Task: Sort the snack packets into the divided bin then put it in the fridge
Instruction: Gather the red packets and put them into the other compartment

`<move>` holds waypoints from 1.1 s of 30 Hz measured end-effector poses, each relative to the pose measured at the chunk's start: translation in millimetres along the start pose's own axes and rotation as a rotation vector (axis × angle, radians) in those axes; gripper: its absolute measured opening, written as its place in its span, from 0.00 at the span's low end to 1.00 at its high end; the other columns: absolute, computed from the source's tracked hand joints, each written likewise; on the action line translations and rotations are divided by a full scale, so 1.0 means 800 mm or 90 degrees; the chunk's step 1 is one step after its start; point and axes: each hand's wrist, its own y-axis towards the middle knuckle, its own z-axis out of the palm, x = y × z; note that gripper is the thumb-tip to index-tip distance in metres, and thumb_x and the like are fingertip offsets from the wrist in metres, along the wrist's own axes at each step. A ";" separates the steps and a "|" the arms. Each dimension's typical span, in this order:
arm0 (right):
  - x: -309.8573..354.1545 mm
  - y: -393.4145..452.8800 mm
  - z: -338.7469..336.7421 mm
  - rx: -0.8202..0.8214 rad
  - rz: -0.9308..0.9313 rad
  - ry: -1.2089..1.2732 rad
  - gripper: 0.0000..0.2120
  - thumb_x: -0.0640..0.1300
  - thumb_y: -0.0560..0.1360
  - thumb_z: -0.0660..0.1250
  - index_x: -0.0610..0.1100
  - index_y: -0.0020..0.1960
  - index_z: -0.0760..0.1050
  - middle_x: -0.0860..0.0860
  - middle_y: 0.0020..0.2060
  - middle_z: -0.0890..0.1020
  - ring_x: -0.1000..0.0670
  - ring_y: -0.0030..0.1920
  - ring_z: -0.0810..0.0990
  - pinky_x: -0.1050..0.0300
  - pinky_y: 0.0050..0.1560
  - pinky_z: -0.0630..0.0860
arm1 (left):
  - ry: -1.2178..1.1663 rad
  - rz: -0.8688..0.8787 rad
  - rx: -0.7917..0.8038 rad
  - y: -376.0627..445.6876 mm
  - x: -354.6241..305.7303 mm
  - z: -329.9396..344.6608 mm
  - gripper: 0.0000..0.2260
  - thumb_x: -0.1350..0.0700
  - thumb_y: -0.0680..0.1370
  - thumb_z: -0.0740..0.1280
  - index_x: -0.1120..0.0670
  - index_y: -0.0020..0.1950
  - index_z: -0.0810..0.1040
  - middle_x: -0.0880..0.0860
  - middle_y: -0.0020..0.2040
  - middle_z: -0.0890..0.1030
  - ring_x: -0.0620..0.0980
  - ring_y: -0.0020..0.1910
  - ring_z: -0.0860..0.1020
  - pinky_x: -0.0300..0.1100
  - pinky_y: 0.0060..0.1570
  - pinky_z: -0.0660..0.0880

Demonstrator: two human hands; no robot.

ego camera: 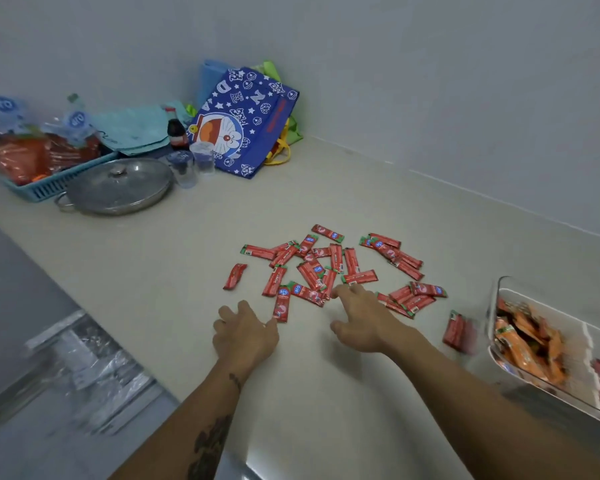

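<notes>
Reaching, both grips loose, empty | red packets | bin cut off

Two bare forearms and two hands are seen from above, belonging to one person. No sleeves, gloves, rings, watches or bracelets are worn on any part that is shown. The left hand is joined to a forearm marked with dark ink: a small tattoo is placed just below the wrist, and a larger, irregular dark tattoo is set further down the forearm, its design too blurred to be made out. The right hand and its forearm are unmarked. The fingernails cannot be made out clearly.
</notes>
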 end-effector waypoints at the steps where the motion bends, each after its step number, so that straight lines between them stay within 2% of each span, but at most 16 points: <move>1: 0.007 0.011 0.006 0.018 0.006 -0.006 0.31 0.51 0.76 0.64 0.50 0.76 0.58 0.45 0.72 0.63 0.43 0.71 0.63 0.44 0.68 0.69 | 0.021 0.017 -0.002 0.002 0.001 0.005 0.29 0.38 0.76 0.62 0.54 0.70 0.63 0.59 0.68 0.63 0.59 0.65 0.66 0.50 0.61 0.69; 3: 0.020 0.036 0.013 0.037 0.010 -0.028 0.30 0.51 0.78 0.63 0.48 0.77 0.58 0.45 0.73 0.63 0.42 0.72 0.62 0.43 0.69 0.68 | 0.042 0.063 -0.019 0.010 0.001 0.009 0.27 0.41 0.76 0.64 0.53 0.69 0.64 0.58 0.67 0.64 0.58 0.63 0.67 0.48 0.60 0.69; 5: 0.030 0.062 0.020 0.024 -0.008 -0.062 0.26 0.49 0.79 0.61 0.47 0.76 0.62 0.46 0.71 0.66 0.42 0.70 0.64 0.44 0.68 0.69 | 0.015 0.103 -0.021 0.020 -0.003 0.009 0.26 0.48 0.75 0.67 0.52 0.69 0.63 0.57 0.65 0.64 0.57 0.60 0.68 0.46 0.60 0.70; 8: 0.040 0.089 0.036 -0.014 -0.040 -0.092 0.21 0.46 0.79 0.60 0.47 0.72 0.68 0.47 0.66 0.71 0.43 0.66 0.68 0.44 0.63 0.73 | -0.131 0.125 0.009 0.029 -0.014 0.005 0.29 0.59 0.71 0.70 0.51 0.69 0.63 0.54 0.59 0.63 0.55 0.54 0.72 0.44 0.55 0.74; 11: 0.041 0.102 0.061 -0.046 -0.040 -0.149 0.21 0.47 0.79 0.63 0.45 0.71 0.68 0.46 0.65 0.73 0.43 0.64 0.71 0.47 0.60 0.74 | -0.226 0.098 0.019 0.038 -0.020 0.007 0.31 0.58 0.72 0.74 0.50 0.70 0.63 0.54 0.60 0.68 0.53 0.55 0.75 0.41 0.50 0.74; 13: 0.040 0.104 0.074 -0.083 -0.037 -0.158 0.21 0.49 0.77 0.66 0.46 0.68 0.67 0.46 0.62 0.74 0.45 0.60 0.72 0.50 0.57 0.75 | -0.242 0.082 0.004 0.046 -0.021 0.011 0.26 0.56 0.73 0.73 0.52 0.68 0.66 0.54 0.59 0.74 0.53 0.56 0.76 0.42 0.50 0.73; 15: 0.038 0.106 0.077 -0.091 -0.009 -0.090 0.20 0.49 0.76 0.69 0.48 0.64 0.66 0.48 0.57 0.75 0.48 0.54 0.74 0.52 0.54 0.76 | -0.281 0.055 -0.010 0.054 -0.023 0.012 0.21 0.58 0.74 0.72 0.53 0.65 0.71 0.53 0.58 0.77 0.52 0.55 0.76 0.43 0.50 0.75; 19: 0.027 0.111 0.060 -0.105 0.075 0.142 0.16 0.40 0.76 0.66 0.53 0.56 0.63 0.54 0.46 0.77 0.52 0.45 0.77 0.50 0.45 0.79 | -0.318 0.071 -0.007 0.068 -0.031 0.016 0.18 0.60 0.75 0.70 0.53 0.64 0.72 0.53 0.58 0.77 0.52 0.56 0.77 0.50 0.55 0.78; 21: 0.018 0.113 0.045 -0.171 0.115 0.238 0.15 0.36 0.77 0.63 0.53 0.55 0.64 0.53 0.43 0.78 0.53 0.43 0.78 0.48 0.43 0.80 | -0.255 0.111 0.008 0.071 -0.041 0.020 0.19 0.55 0.76 0.69 0.54 0.65 0.69 0.53 0.59 0.74 0.52 0.57 0.76 0.46 0.56 0.77; 24: 0.003 0.130 0.029 -0.232 0.175 0.318 0.13 0.34 0.77 0.62 0.49 0.55 0.66 0.50 0.41 0.78 0.50 0.40 0.79 0.46 0.40 0.79 | -0.070 0.162 0.028 0.070 -0.051 0.029 0.28 0.45 0.75 0.69 0.55 0.69 0.63 0.53 0.63 0.69 0.51 0.59 0.73 0.44 0.58 0.74; 26: -0.001 0.143 0.024 -0.190 0.195 0.297 0.12 0.39 0.77 0.65 0.47 0.58 0.67 0.47 0.47 0.79 0.48 0.46 0.79 0.44 0.45 0.80 | -0.013 0.190 0.018 0.070 -0.052 0.032 0.26 0.46 0.77 0.67 0.55 0.70 0.64 0.54 0.63 0.69 0.51 0.59 0.73 0.43 0.58 0.74; 27: -0.001 0.151 0.023 -0.154 0.206 0.269 0.16 0.44 0.76 0.67 0.46 0.61 0.67 0.45 0.53 0.77 0.46 0.51 0.78 0.42 0.51 0.79 | -0.009 0.199 0.016 0.072 -0.051 0.031 0.23 0.48 0.78 0.66 0.55 0.69 0.66 0.53 0.61 0.71 0.51 0.58 0.74 0.44 0.57 0.75; 30: 0.008 0.171 0.025 -0.070 0.259 0.165 0.36 0.57 0.74 0.68 0.42 0.74 0.59 0.39 0.69 0.66 0.37 0.69 0.68 0.40 0.66 0.71 | -0.074 0.219 0.013 0.082 -0.043 0.023 0.11 0.53 0.78 0.64 0.55 0.59 0.74 0.53 0.53 0.77 0.52 0.53 0.75 0.46 0.52 0.75; 31: 0.014 0.175 0.026 -0.064 0.268 0.132 0.40 0.60 0.74 0.68 0.42 0.76 0.56 0.38 0.73 0.63 0.36 0.72 0.64 0.39 0.69 0.69 | -0.114 0.230 -0.002 0.085 -0.040 0.018 0.08 0.54 0.78 0.63 0.55 0.55 0.74 0.53 0.49 0.78 0.53 0.50 0.75 0.49 0.50 0.75; 33: 0.027 0.181 0.032 -0.072 0.252 0.064 0.41 0.59 0.74 0.69 0.42 0.77 0.54 0.38 0.74 0.60 0.35 0.74 0.61 0.39 0.69 0.67 | -0.173 0.237 -0.051 0.092 -0.037 0.006 0.04 0.57 0.78 0.62 0.55 0.51 0.72 0.51 0.40 0.74 0.55 0.46 0.74 0.51 0.44 0.74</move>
